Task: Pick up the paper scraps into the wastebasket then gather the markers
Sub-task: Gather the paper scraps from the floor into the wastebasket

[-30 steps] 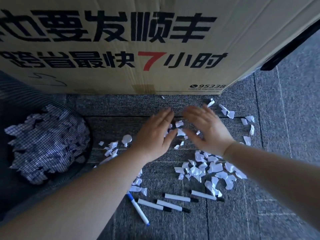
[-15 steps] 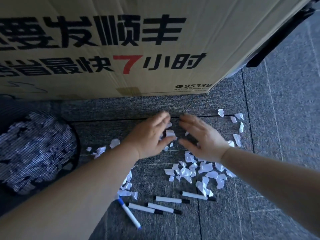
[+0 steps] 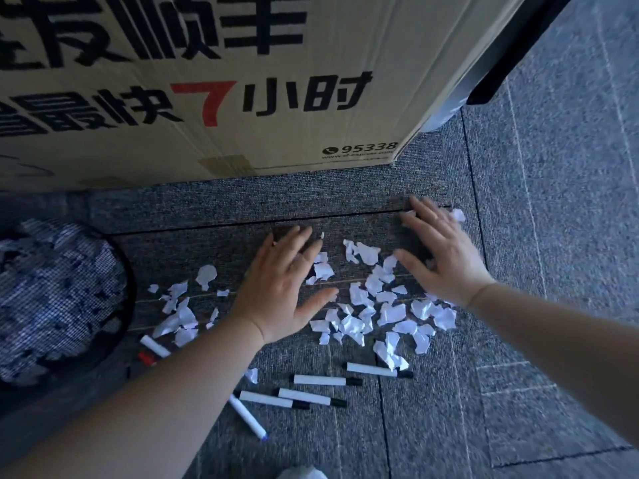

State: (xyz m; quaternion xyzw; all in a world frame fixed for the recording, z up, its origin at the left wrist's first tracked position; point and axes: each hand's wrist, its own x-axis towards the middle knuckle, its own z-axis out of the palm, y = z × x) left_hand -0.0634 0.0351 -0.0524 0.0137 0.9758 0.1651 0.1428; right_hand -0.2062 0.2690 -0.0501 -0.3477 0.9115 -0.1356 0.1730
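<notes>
Both hands lie flat on the carpet (image 3: pixel 518 174), fingers spread wide, neither grip holding anything. The left hand (image 3: pixel 281 288) and right hand (image 3: pixel 444 259) flank the paper scraps (image 3: pixel 366 312). Markers (image 3: pixel 320 380) lie nearer, below the scraps. The mesh wastebasket (image 3: pixel 62 299) stands at left, a cardboard box (image 3: pixel 242 81) beyond.

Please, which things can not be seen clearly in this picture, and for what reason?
Head view only:
- Right hand: motion blur; contact with the scraps under it cannot be told.
- Red-capped marker: left forearm covers part of it.
- Wastebasket: cut off by the left edge; mesh obscures the scraps inside.
- Cardboard box: print cut off at the top and left edges.
- White object: cut off by the bottom edge, unidentifiable.
</notes>
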